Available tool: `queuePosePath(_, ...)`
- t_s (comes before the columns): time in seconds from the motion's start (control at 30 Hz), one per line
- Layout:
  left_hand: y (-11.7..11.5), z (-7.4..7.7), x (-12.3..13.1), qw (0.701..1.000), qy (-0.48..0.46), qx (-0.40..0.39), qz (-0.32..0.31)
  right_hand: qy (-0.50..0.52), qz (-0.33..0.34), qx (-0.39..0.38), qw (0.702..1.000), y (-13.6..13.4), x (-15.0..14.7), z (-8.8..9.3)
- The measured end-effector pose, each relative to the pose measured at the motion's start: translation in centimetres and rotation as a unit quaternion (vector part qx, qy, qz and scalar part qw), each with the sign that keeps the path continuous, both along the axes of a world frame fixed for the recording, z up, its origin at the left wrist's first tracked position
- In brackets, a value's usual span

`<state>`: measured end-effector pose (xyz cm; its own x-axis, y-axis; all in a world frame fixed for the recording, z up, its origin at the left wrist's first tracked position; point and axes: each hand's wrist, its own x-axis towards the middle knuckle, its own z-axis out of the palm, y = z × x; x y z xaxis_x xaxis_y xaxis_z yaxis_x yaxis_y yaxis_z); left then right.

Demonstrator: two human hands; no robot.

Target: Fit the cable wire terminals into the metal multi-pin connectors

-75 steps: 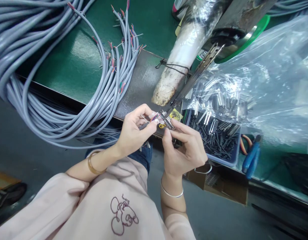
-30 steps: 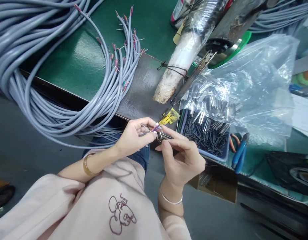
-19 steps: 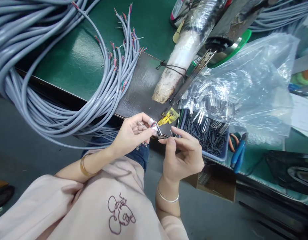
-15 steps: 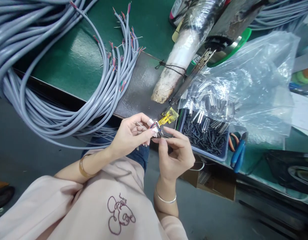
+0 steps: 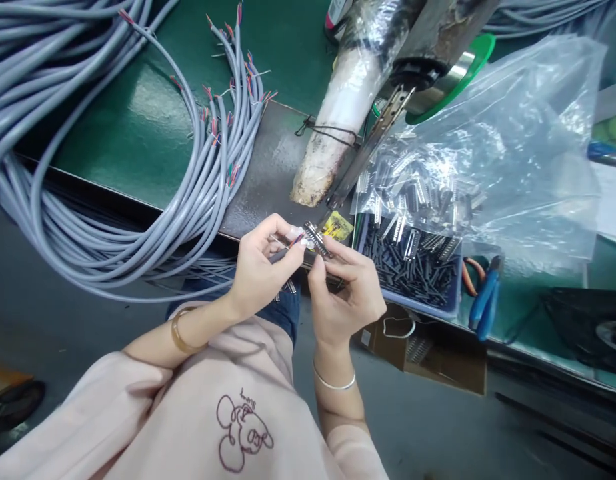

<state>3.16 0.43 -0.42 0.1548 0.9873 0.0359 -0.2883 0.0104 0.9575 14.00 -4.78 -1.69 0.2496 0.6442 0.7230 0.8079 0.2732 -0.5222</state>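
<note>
Connector (image 5: 316, 237) at frame centre now turns its contact row upward, the right hand's (image 5: 345, 287) grip closed on its end; left hand (image 5: 261, 268) pinches coloured wires (image 5: 297, 240) alongside, seemingly leaving contacts easier to reach.

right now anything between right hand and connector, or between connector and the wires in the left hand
Nothing visible: the right hand pinches the connector, close beside the coloured wires in the left hand. Whether wires and connector touch is too small to tell. The yellow piece lies beyond, not between.
</note>
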Motion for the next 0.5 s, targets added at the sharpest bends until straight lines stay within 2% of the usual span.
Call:
queuePosePath(0.1, 0.12, 0.27, 0.14, 1.0, 0.026, 0.0, 0.015, -0.01, 0.002, 0.01, 1.0, 0.42, 0.14, 0.29)
queuePosePath(0.27, 0.15, 0.29, 0.0, 1.0, 0.021, -0.015, 0.006, -0.007, 0.007, 0.012, 1.0, 0.75, 0.28, 0.25)
queuePosePath(0.5, 0.08, 0.14, 0.25, 0.998, 0.045, 0.007, 0.033, -0.03, 0.008, 0.024, 0.999, 1.03, 0.28, 0.19)
